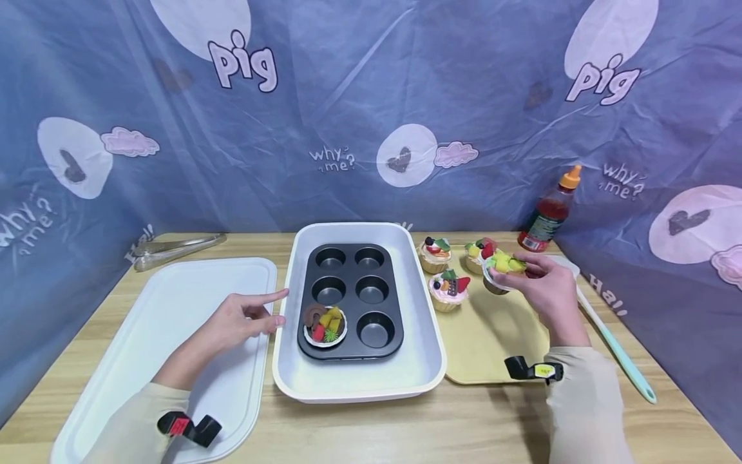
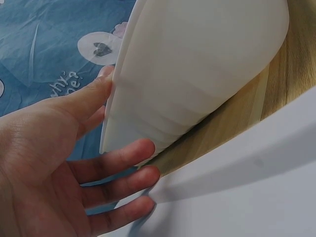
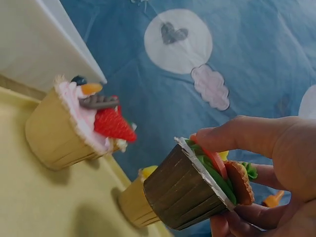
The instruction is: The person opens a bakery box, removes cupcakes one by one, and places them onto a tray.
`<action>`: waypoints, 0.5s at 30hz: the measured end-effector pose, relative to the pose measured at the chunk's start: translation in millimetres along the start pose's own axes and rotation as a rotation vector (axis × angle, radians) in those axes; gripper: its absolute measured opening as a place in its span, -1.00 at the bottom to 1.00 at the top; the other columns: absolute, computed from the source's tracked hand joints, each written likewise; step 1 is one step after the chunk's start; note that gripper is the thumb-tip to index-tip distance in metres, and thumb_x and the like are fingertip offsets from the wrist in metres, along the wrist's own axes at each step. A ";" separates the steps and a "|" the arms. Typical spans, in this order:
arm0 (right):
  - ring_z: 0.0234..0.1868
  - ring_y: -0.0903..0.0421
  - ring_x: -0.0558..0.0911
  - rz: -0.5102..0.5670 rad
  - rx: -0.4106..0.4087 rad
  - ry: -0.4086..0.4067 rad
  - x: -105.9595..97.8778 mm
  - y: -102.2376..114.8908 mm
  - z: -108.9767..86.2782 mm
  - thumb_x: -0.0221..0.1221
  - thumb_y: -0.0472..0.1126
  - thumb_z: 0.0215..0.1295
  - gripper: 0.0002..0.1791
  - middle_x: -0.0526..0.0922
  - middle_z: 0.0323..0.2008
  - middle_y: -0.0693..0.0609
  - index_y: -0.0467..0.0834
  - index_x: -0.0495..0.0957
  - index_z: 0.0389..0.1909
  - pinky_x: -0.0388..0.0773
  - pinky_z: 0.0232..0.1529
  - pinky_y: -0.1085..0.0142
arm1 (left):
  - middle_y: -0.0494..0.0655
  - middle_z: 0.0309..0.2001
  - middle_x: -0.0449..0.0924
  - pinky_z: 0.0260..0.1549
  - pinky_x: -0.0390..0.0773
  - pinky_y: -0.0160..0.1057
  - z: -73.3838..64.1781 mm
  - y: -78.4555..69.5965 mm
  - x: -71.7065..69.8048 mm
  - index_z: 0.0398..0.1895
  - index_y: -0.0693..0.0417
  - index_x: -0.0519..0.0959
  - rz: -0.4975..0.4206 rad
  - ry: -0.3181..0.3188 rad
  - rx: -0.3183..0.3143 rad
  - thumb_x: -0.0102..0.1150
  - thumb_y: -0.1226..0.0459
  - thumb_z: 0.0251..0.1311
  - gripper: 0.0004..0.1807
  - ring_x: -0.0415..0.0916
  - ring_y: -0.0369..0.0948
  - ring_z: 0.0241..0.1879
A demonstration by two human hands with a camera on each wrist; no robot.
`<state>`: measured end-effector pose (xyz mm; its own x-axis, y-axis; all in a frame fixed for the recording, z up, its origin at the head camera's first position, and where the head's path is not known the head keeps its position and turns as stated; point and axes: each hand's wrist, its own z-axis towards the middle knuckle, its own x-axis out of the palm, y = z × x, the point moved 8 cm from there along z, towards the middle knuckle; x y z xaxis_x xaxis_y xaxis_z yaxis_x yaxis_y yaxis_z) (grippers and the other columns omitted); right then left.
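My right hand (image 1: pixel 545 280) holds a toy cupcake (image 3: pixel 180 190) by its top edge, above the yellow tray (image 1: pixel 481 361). That cupcake has a dark brown cup and yellow, green and red toppings. Fingertips of my left hand (image 1: pixel 240 319) touch the left rim of the deep white bin (image 1: pixel 359 386); its other fingers are spread loosely in the left wrist view. Inside the bin lies a black muffin pan (image 1: pixel 350 352), with a fruit-topped cupcake (image 1: pixel 326 327) in its front left cup. The pan's other cups hold nothing.
Three cupcakes stand toward the yellow tray's back left, one with pink cream (image 1: pixel 447 291). A sauce bottle (image 1: pixel 547 216) is behind that tray, and a teal-handled spatula (image 1: pixel 620 354) lies to its right. At left are a flat white tray (image 1: pixel 174 309) and metal tongs (image 1: pixel 180 250).
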<state>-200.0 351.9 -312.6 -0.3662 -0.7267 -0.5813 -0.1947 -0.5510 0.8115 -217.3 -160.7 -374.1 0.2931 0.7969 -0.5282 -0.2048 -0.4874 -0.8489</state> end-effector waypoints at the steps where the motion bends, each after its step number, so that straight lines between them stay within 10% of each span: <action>1: -0.14 0.31 0.46 -0.003 0.004 0.000 0.9 -2.5 0.6 0.57 0.12 -0.06 -0.13 0.57 0.01 -0.01 -0.11 0.54 0.30 0.46 -0.29 0.52 | 0.00 -0.49 0.71 -0.53 0.43 -0.35 -0.1 0.4 -0.4 0.32 0.09 0.54 0.001 0.000 -0.006 0.42 0.19 0.20 -0.40 0.57 -0.23 -0.49; 15: 0.02 -0.01 0.52 -0.085 0.017 0.038 18.1 -24.5 12.3 0.56 0.07 -0.02 -0.15 0.58 0.15 -0.31 -0.21 0.53 0.28 0.44 -0.25 0.38 | 0.09 -0.33 0.71 -0.51 0.58 -0.29 0.7 -2.3 2.6 0.36 0.25 0.44 -0.099 0.020 0.052 0.37 0.30 0.24 -0.38 0.59 -0.21 -0.49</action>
<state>-213.1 357.2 -342.2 -0.3132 -0.6926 -0.6498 -0.2392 -0.6046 0.7598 -216.7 -157.2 -373.5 0.3328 0.8328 -0.4425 -0.2218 -0.3869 -0.8950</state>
